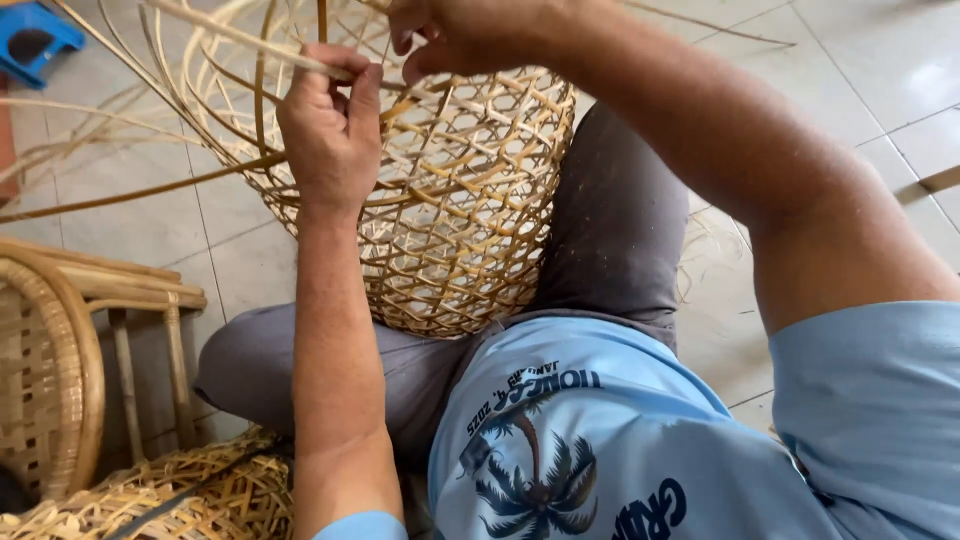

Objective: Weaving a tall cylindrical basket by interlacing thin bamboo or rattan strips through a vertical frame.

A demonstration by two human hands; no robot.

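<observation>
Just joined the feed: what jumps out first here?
An open-weave cane basket, half woven, sits top centre against the seated person's knees. The left hand pinches a loose cane strip at its rim, and the right hand works beside it. A finished woven piece lies bottom left.

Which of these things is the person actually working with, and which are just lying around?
In use: half-woven open-lattice cane basket; loose pale cane strip pinched in left hand; right hand at the basket's rim.

Lying about: blue plastic stool; cane chair; flat woven cane piece.
</observation>
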